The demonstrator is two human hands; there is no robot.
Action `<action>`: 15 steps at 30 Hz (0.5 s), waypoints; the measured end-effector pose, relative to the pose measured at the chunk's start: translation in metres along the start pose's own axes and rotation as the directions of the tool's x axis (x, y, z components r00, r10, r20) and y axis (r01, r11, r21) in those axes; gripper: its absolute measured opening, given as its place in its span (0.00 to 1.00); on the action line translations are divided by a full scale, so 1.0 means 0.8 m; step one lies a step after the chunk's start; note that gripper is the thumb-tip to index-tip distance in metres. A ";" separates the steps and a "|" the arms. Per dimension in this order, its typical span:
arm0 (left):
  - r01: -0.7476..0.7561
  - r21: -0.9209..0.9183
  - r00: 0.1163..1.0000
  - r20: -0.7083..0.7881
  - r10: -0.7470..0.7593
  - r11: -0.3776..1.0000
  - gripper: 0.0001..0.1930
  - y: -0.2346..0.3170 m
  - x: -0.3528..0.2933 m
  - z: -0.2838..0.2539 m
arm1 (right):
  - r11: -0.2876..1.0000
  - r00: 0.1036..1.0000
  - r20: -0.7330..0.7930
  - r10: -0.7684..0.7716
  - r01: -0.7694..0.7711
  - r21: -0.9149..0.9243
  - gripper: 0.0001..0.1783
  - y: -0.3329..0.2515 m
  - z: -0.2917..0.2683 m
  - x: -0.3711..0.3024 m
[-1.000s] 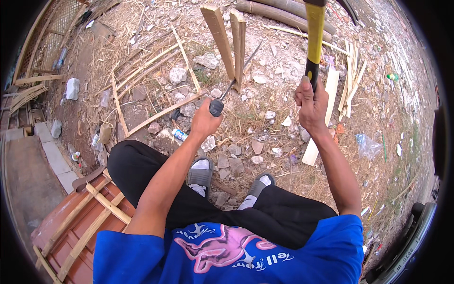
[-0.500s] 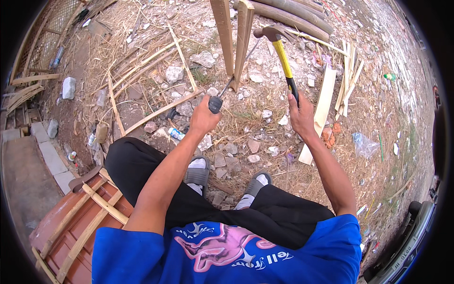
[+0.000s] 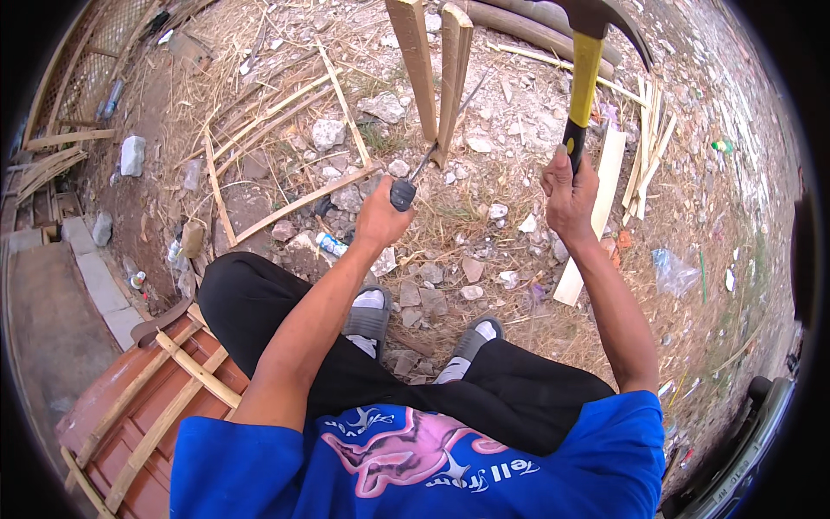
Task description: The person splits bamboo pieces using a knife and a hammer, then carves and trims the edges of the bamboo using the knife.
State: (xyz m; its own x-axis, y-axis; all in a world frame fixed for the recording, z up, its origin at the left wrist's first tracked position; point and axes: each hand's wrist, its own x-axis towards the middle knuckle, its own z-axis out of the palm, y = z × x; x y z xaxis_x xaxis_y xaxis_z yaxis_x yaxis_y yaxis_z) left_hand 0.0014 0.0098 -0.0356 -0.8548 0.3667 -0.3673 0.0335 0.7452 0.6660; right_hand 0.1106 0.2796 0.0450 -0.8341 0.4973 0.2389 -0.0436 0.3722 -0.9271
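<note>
My left hand (image 3: 381,216) is closed round the black handle of a machete (image 3: 403,195). Its long blade, seen almost edge-on, runs up and away through the foot of a split wooden post. The post's left half (image 3: 415,69) and right half (image 3: 453,82) stand apart at the top and meet low down by the blade. In my right hand (image 3: 572,197) is a claw hammer (image 3: 584,82), gripped by its black and yellow handle. Its dark head is raised right of the post, clear of machete and wood, and partly cut off by the top edge.
Round logs (image 3: 536,30) lie behind the post. At right are a pale board (image 3: 596,208) and several thin strips (image 3: 644,151). Stones and a wooden frame (image 3: 303,203) lie at left. Slatted wood (image 3: 160,424) rests on a reddish panel at lower left; a vehicle (image 3: 735,458) stands lower right.
My right hand has lifted the hammer up and to the right, so its head is higher and looks larger. My left hand keeps its grip on the machete, which stays in the split post.
</note>
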 end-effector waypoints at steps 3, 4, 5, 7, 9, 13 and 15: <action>-0.020 -0.013 1.000 0.010 0.021 1.000 0.21 -0.004 0.005 0.007 | 0.795 0.964 0.199 0.175 -0.019 -0.607 0.20 0.071 -0.012 -0.042; -0.007 0.016 1.000 0.017 0.007 1.000 0.21 -0.007 0.006 0.006 | 0.794 0.965 0.195 0.174 -0.020 -0.608 0.20 0.075 -0.012 -0.047; 0.006 0.044 1.000 0.024 -0.007 0.999 0.22 -0.010 0.008 0.007 | 0.779 0.935 0.208 0.287 -0.101 -0.619 0.21 0.078 -0.010 -0.051; -0.017 0.029 1.000 -0.003 0.017 0.999 0.22 -0.007 0.005 0.006 | 0.755 0.889 0.225 0.399 -0.180 -0.630 0.21 0.065 -0.004 -0.041; -0.024 0.016 1.000 -0.015 0.024 1.000 0.23 -0.008 -0.007 0.005 | 0.792 0.923 0.163 0.349 -0.197 -0.579 0.23 0.028 -0.007 -0.018; -0.028 0.002 0.999 -0.030 0.028 1.000 0.21 -0.004 0.002 0.002 | 0.918 0.989 0.124 0.086 -0.031 -0.396 0.22 -0.003 -0.005 -0.005; 0.006 -0.001 1.000 0.027 -0.006 1.000 0.22 -0.002 0.001 0.002 | 0.929 0.983 0.136 0.126 -0.069 -0.363 0.20 0.030 0.000 -0.023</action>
State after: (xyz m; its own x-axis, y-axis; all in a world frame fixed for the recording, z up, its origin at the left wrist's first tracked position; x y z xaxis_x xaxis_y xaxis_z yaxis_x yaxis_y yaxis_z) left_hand 0.0018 0.0097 -0.0378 -0.8405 0.3775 -0.3886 0.0279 0.7465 0.6648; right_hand 0.1251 0.2794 0.0185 -0.8997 0.4295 0.0784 0.2169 0.5957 -0.7734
